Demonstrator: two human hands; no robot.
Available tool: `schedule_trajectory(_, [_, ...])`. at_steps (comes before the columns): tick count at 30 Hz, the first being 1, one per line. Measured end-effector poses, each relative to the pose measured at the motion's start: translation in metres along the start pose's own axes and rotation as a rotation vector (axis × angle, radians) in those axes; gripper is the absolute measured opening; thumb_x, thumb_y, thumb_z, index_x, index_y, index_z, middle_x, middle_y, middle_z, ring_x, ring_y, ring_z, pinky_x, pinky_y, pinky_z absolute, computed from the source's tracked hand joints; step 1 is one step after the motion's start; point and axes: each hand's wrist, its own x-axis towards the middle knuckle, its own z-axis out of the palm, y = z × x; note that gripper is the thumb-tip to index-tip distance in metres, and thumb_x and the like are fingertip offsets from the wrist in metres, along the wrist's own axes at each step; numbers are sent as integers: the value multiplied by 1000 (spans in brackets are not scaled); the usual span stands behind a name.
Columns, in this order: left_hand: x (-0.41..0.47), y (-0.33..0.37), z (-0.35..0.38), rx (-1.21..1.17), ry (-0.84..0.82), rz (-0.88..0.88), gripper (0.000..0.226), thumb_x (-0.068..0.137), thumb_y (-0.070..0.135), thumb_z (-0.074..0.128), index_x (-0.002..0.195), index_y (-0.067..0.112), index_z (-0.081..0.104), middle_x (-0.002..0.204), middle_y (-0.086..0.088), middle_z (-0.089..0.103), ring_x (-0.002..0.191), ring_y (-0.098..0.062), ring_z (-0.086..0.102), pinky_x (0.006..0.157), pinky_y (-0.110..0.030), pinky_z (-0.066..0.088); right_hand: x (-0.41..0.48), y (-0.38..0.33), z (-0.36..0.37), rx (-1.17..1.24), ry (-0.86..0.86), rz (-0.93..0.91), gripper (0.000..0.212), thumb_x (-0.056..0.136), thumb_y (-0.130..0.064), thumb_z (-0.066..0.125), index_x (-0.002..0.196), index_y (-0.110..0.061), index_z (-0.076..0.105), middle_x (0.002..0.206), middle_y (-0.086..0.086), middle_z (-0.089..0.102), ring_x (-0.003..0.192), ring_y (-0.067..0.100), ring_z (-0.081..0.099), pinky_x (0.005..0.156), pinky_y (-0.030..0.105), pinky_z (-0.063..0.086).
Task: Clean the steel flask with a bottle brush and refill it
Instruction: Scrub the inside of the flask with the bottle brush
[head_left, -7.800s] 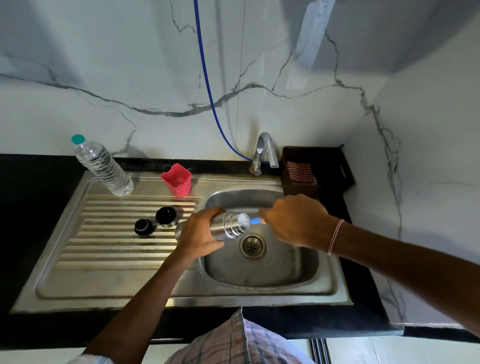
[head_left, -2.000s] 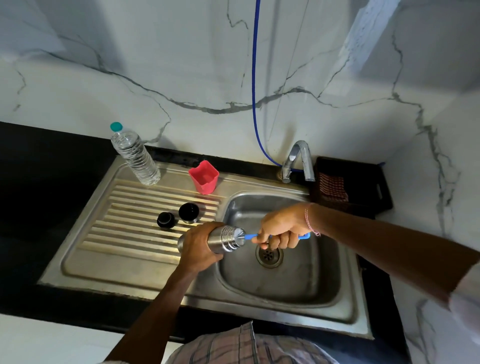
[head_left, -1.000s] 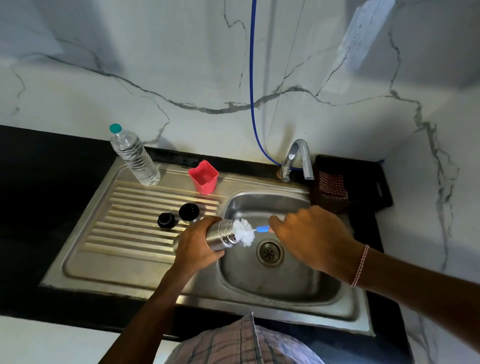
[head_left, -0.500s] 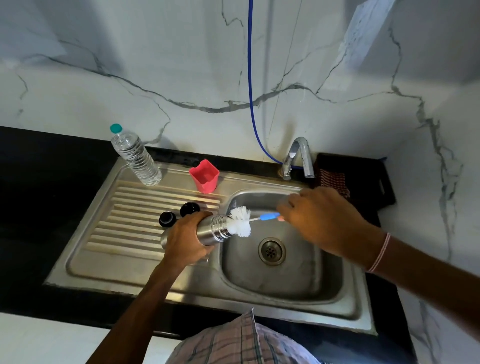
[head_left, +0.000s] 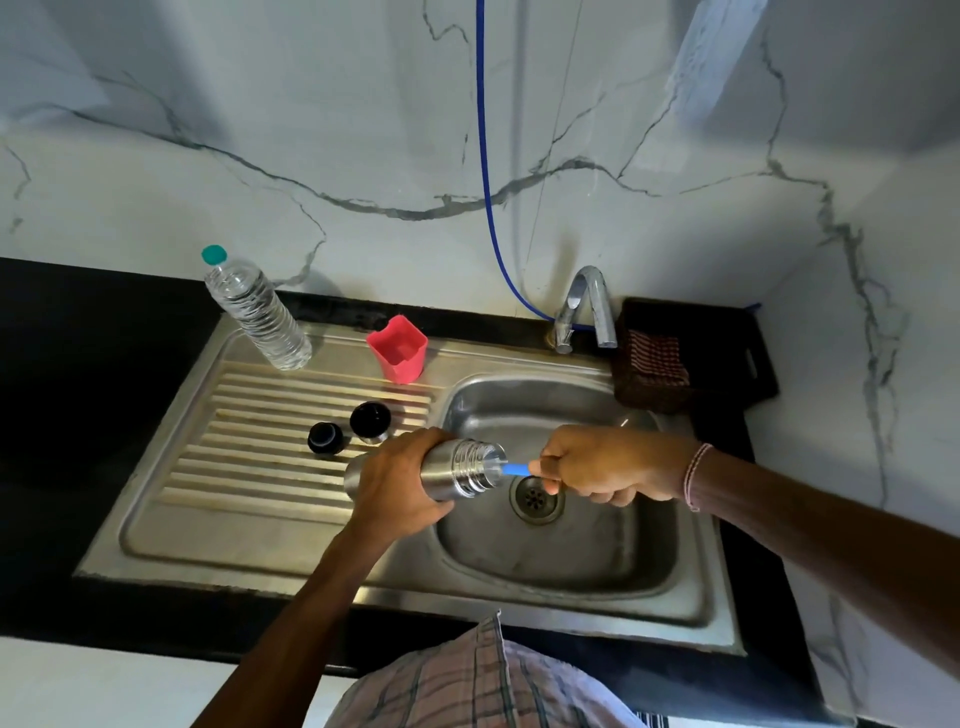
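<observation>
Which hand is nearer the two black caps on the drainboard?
Left. The left hand, gripping the steel flask, sits just in front of the black caps; the right hand holds the blue brush handle out over the sink basin.

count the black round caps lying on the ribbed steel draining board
2. The smaller black round cap lies on the ribbed steel draining board; the larger black round cap stands just to its right. Both are beyond the left hand, which could hide another.
</observation>
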Motion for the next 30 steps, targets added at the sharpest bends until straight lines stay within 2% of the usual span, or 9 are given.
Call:
schedule_trajectory(4, [4,-4,-3,51,-28,-4,66,50,33,89,112,32,66,97,12,72,86,-17,70,69,-24,43,-5,3,26,-800,526,-273,23,100,-18,39,109,-16,60,92,8,68,82,31,67,59,37,38])
schedule_trajectory(7, [4,-6,-4,11,-20,-84,71,48,31,91,114,34,64,96,10,73,85,-19,70,69,-27,48,-9,-2,47,-1188,760,-360,22,78,-7,44,86,-14,64,68,8,63,55,29,61,50,35,38])
schedule_trajectory(10, [6,-10,-5,44,-67,-44,70,50,36,90,114,36,62,99,11,71,88,-19,69,70,-31,52,-1,9,41,-1155,805,-472,12,68,-12,62,78,-15,68,54,3,61,38,24,56,42,29,26])
schedule_trajectory(15, [7,-23,-6,43,-98,-39,69,51,38,89,116,36,64,102,11,72,91,-18,69,73,-32,54,-12,4,14,-880,522,-355,26,104,-31,44,114,-20,65,103,7,69,92,31,68,68,35,36])
schedule_trajectory(18, [6,-31,-11,50,-91,-32,70,51,38,89,116,34,66,102,11,72,92,-19,69,75,-33,54,-12,10,-16,-405,138,-221,34,105,-33,48,91,-16,74,69,0,64,60,21,58,60,29,39])
schedule_trajectory(21, [9,-29,-15,52,-62,-36,72,50,33,91,118,31,67,105,10,73,94,-20,69,76,-34,55,-22,15,-35,-173,22,-114,37,106,-38,49,82,-17,70,48,-9,43,40,12,34,43,23,29])
schedule_trajectory(23, [11,-29,-16,51,-62,-43,74,50,33,90,120,32,66,106,10,73,95,-20,69,78,-36,56,-30,15,-37,-436,190,-189,32,106,-41,47,95,-20,69,61,-8,51,52,10,47,54,25,36])
schedule_trajectory(26, [9,-36,-16,29,-58,-124,79,48,30,93,122,31,66,105,7,74,94,-22,71,78,-32,55,-33,25,-19,-1069,749,-403,16,100,-29,51,110,-22,62,85,-1,62,75,23,62,64,33,42])
schedule_trajectory(30, [2,-40,-14,10,-80,-148,74,48,32,91,118,34,66,99,9,74,88,-20,72,74,-26,51,-23,43,-4,-1197,873,-562,21,78,-9,62,97,-17,68,65,5,59,49,26,56,45,31,32])
